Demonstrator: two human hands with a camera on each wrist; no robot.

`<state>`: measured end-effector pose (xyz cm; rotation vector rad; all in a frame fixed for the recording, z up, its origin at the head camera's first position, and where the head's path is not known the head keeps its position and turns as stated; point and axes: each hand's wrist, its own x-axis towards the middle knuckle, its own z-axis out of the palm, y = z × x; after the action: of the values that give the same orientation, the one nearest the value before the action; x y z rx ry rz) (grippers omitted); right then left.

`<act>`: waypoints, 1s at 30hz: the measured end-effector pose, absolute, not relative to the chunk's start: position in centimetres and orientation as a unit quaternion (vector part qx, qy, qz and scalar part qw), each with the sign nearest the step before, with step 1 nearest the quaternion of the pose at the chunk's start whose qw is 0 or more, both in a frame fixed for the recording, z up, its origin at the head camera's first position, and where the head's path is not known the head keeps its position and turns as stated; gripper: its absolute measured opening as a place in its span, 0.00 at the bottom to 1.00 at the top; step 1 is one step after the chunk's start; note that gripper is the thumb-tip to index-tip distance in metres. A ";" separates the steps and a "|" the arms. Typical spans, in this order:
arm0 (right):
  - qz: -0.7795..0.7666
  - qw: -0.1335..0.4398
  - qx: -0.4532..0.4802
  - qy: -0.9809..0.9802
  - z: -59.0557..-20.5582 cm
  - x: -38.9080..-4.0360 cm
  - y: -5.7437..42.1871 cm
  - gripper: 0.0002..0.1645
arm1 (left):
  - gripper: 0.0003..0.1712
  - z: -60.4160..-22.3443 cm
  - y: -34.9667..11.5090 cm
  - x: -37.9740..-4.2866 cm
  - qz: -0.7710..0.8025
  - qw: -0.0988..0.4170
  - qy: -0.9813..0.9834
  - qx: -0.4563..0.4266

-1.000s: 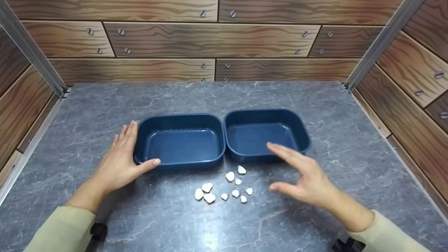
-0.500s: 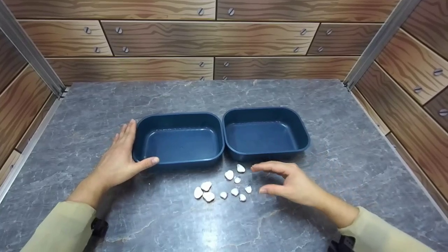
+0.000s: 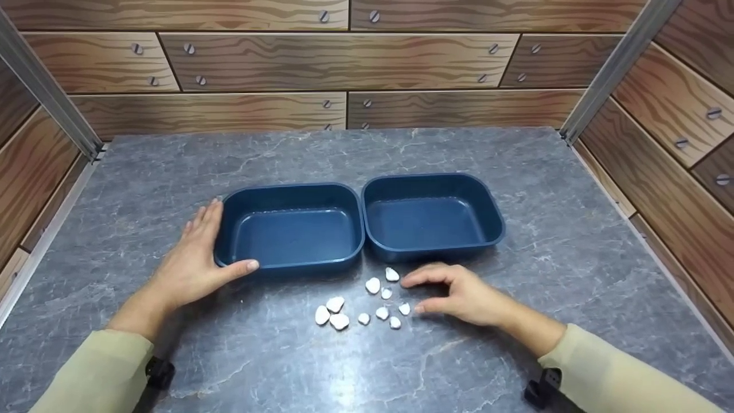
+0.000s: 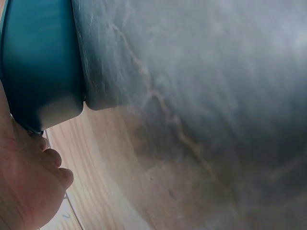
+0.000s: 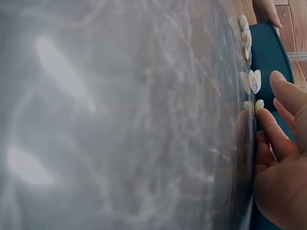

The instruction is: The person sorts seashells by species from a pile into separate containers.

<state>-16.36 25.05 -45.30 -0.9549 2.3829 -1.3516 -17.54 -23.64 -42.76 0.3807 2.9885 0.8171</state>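
Two dark blue rectangular bins stand side by side in the head view, a left bin (image 3: 292,238) and a right bin (image 3: 430,221). My left hand (image 3: 192,264) rests against the left bin, fingers straight along its outer side and thumb over the front rim. Several small white pieces that look like shells or pebbles (image 3: 339,321) lie in front of the bins. My right hand (image 3: 467,295) is low at their right side, index finger near one white piece (image 3: 392,274) and thumb near another (image 3: 404,309). It holds nothing that I can see.
A grey marbled tabletop (image 3: 241,355) carries everything. Wood-patterned panels (image 3: 344,63) wall the back and sides, with metal corner posts (image 3: 608,69). A dark wrist device (image 3: 542,387) sits below the right sleeve.
My right hand has come down and left from over the right bin to beside the white pieces, its thumb and index finger closer to them. My left hand stays at the left bin.
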 end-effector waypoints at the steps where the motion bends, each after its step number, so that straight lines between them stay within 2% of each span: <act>1: -0.458 0.120 -0.328 0.817 -45.4 -16.4 25.0 0.25 | 0.73 -42.8 -23.6 -17.6 0.262 0.009 0.957 0.122; 12: -0.406 0.124 -0.335 0.841 -45.4 -16.2 24.0 0.21 | 0.73 -43.1 -24.1 -17.2 0.261 0.001 0.957 0.123; 30: -0.371 0.075 -0.356 0.854 -45.7 -15.9 24.0 0.14 | 0.74 -42.9 -23.7 -17.5 0.264 0.001 0.956 0.129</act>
<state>-15.95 24.02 -45.65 -1.0679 2.5623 -1.1134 -17.47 -23.67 -42.94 0.4050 3.0017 0.8297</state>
